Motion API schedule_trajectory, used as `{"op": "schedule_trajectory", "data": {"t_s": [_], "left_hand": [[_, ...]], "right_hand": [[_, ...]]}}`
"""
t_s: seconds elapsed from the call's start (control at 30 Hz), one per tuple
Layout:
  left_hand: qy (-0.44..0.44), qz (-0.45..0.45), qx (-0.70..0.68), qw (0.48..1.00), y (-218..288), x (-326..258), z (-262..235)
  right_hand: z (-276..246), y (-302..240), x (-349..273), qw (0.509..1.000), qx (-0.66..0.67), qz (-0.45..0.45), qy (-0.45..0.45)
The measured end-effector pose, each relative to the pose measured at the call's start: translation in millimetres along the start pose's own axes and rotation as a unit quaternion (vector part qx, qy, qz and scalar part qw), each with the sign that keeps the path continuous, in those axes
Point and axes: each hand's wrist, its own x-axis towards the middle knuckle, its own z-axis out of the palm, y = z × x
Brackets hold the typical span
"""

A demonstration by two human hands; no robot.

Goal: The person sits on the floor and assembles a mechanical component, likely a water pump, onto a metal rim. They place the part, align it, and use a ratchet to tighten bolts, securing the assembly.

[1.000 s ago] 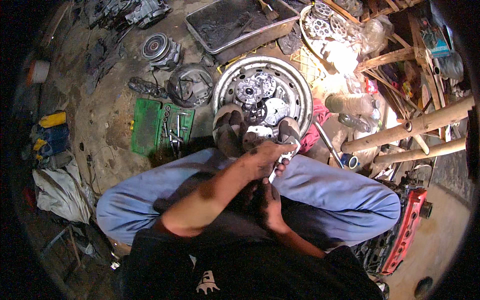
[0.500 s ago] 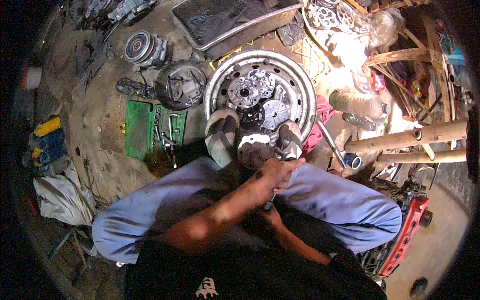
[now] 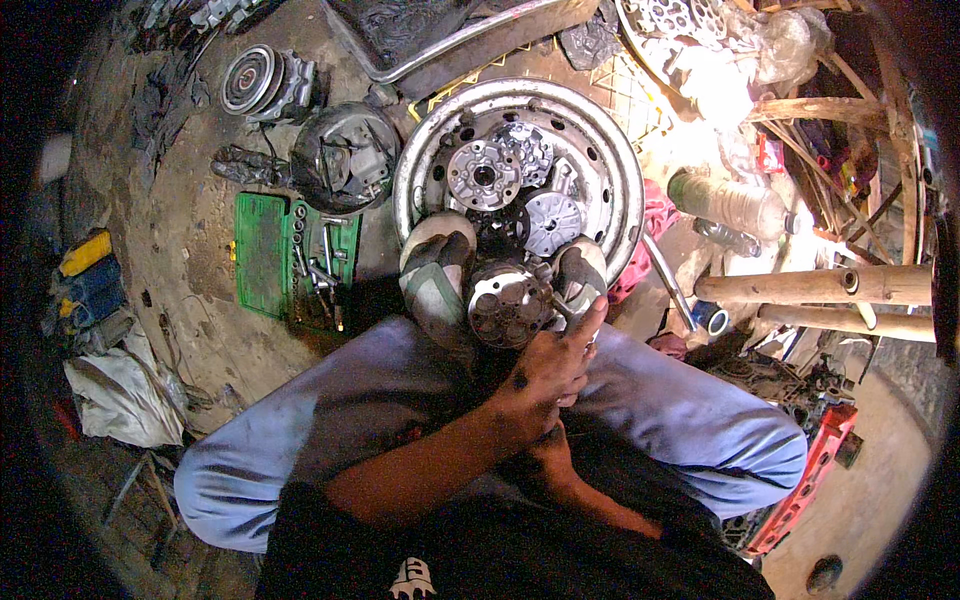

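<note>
I sit on the ground with a round grey metal part with holes [image 3: 508,303] gripped between my two shoes [image 3: 437,272]. My left hand [image 3: 548,368] reaches across my lap to that part, fingers on its right edge, closed around a thin metal tool [image 3: 562,307]. My right hand [image 3: 548,445] lies under the left one at my lap and is mostly hidden. Just beyond my feet a steel wheel rim [image 3: 420,170] lies flat, with several round machined discs [image 3: 482,176] inside it.
A green socket tray [image 3: 262,255] with loose sockets lies to the left, with a dark round housing [image 3: 345,158] and a pulley unit [image 3: 255,82] behind it. A plastic bottle [image 3: 725,203], wooden poles [image 3: 815,285] and a red crate [image 3: 810,475] crowd the right.
My left hand has drawn slightly back toward my lap while staying at the part. The silvery tool that stuck out of it is now mostly covered by the fingers.
</note>
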Motion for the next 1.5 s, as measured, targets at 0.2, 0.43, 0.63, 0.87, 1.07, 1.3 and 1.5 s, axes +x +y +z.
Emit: {"op": "schedule_trajectory", "data": {"t_s": [0.2, 0.43, 0.63, 0.87, 1.07, 1.3, 1.5], "left_hand": [[0.014, 0.003, -0.033, 0.999, -2.6, 2.4, 3.3], [0.022, 0.013, -0.108, 0.994, -6.0, 4.3, 12.8], [-0.024, 0.011, -0.092, 0.995, 1.3, 5.2, 7.3], [0.009, 0.231, 0.269, 0.935, 27.2, -17.1, -20.2], [0.329, 0.585, 0.408, 0.619, 44.3, -11.0, -60.8], [0.422, 0.682, 0.345, 0.487, -0.8, 47.8, -78.4], [0.433, 0.677, 0.355, 0.477, -0.1, 52.8, -73.5]], "right_hand": [[-7.2, 3.8, -3.1, 0.998, 0.007, -0.023, 0.049], [-22.4, 3.5, -6.6, 0.998, 0.035, -0.034, 0.026], [-16.7, 0.7, -9.9, 0.976, 0.195, -0.087, 0.032], [-5.3, -53.9, -23.8, 0.929, 0.364, 0.033, -0.049], [-1.3, -59.9, -31.1, 0.932, 0.345, -0.103, -0.044], [10.9, -56.4, -16.6, 0.903, 0.359, -0.235, 0.032], [15.7, -56.7, -23.6, 0.902, 0.369, -0.221, -0.014]]}}
